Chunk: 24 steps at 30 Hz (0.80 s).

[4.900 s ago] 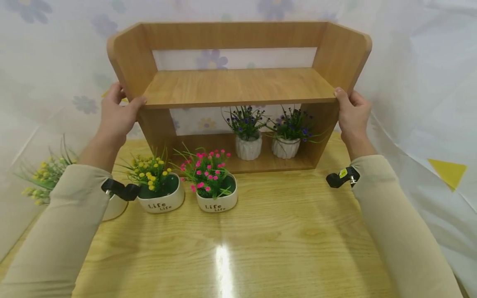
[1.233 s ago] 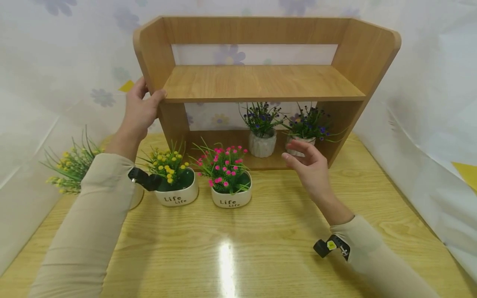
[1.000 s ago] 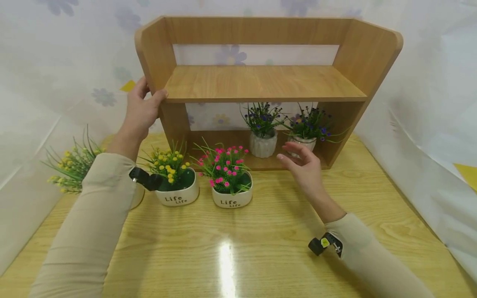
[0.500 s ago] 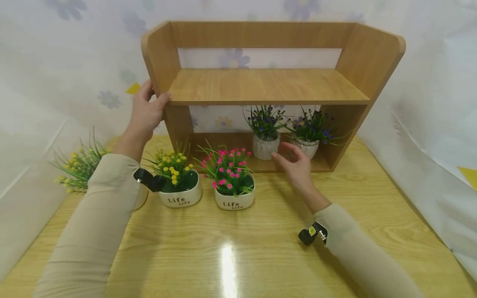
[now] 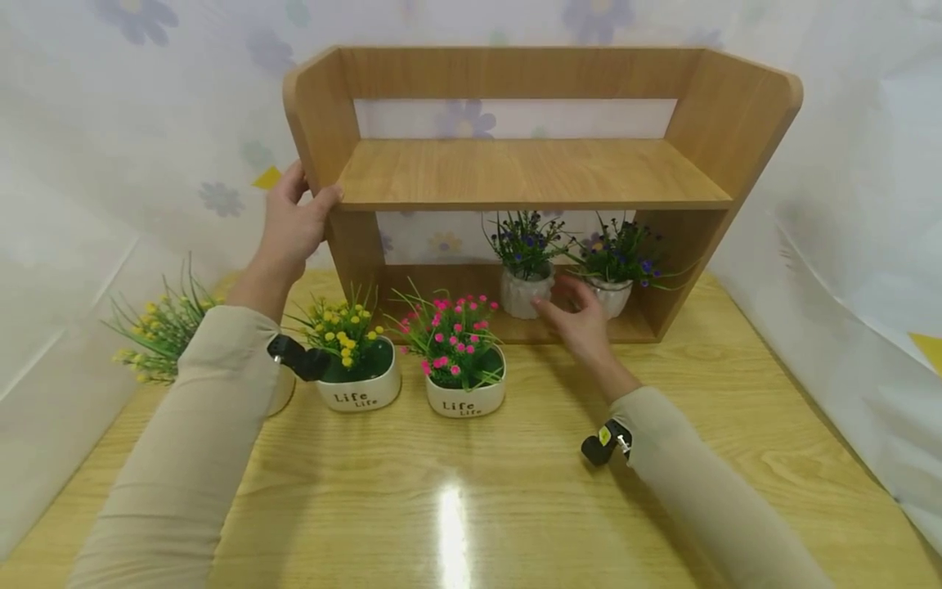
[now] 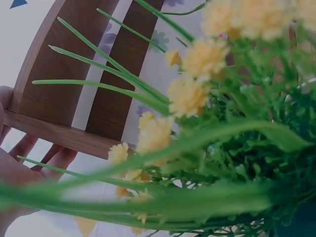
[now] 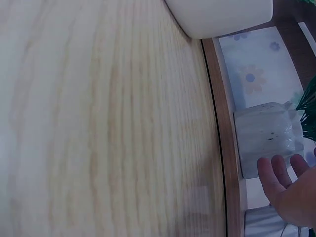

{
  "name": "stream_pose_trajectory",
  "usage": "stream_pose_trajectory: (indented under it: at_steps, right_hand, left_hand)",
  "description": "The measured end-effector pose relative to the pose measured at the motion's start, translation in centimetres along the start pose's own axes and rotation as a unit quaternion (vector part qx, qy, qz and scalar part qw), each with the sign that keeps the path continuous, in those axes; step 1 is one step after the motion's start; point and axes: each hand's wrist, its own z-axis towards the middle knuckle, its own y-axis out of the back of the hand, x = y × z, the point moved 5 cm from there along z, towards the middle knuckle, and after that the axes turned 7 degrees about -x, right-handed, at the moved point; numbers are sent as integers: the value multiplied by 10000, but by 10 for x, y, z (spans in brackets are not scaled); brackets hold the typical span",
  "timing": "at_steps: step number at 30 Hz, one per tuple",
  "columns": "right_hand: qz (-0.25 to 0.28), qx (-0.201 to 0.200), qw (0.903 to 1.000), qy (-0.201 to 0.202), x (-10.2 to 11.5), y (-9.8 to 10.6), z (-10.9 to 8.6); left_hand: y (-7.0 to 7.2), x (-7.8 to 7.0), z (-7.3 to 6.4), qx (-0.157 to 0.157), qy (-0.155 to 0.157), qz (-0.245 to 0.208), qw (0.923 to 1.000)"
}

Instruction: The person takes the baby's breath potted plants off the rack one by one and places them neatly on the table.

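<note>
My left hand (image 5: 289, 233) grips the left side panel of a two-tier wooden shelf (image 5: 530, 170), thumb on the front edge, other fingers behind the panel. On the lower tier stand two ribbed white flowerpots with purple flowers. My right hand (image 5: 581, 321) is at the right side of the left one, a flowerpot (image 5: 522, 298); the thumb is by its front and the other fingers reach between the two pots. In the right wrist view, loosely bent fingertips overlap the edge of this flowerpot (image 7: 266, 136). The other purple-flowered pot (image 5: 612, 296) stands just right of the hand.
Before the shelf, on the wooden table (image 5: 515, 499), stand a pink-flowered pot (image 5: 467, 401) and a yellow-flowered pot (image 5: 361, 394), both lettered "Life". Another yellow-flowered plant (image 5: 162, 331) is farther left, partly behind the left sleeve. Its backdrop is flower-printed white cloth (image 5: 147, 98).
Earlier both hands gripped the shelf's sides. My right hand has left the right panel and moved leftward to the left purple-flowered pot. My left hand keeps its grip; the view has shifted.
</note>
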Motion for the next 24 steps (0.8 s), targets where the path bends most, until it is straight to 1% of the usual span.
stream_pose_trajectory:
  at_steps: [1,3,6,7,9,14,17,20,24]
  right_hand:
    - [-193,-51,9998,0,7,-1,-2]
    - [-361,-107,9993,-18,17,-2,-5]
    - [-478,-125,9986,-162,27,-4,-8]
    - [-507,-133,9985,-178,27,-4,-8]
    - [-668,-148,9975,-159,19,-4,-3]
    - [-905,-309,9954,93,-7,-5,10]
    - [-830,-399,9956,179,-12,-6,12]
    - [-831,-452,9954,141,-14,-7,13]
    - [-944,-415,9946,-102,-16,-9,15]
  left_hand:
    - [0,0,0,-7,-16,-6,10000]
    - [0,0,-1,-17,-38,13,10000]
    - [1,-1,-2,-31,-58,53,10000]
    - [2,-1,-2,-36,-57,67,10000]
    - [2,-1,-2,-42,-41,78,10000]
    - [3,-2,-4,-58,-57,22,10000]
    - [3,-2,-4,-49,-73,-22,10000]
    - [2,-1,-3,-47,-56,-23,10000]
    - [2,-1,-3,-61,-16,3,10000]
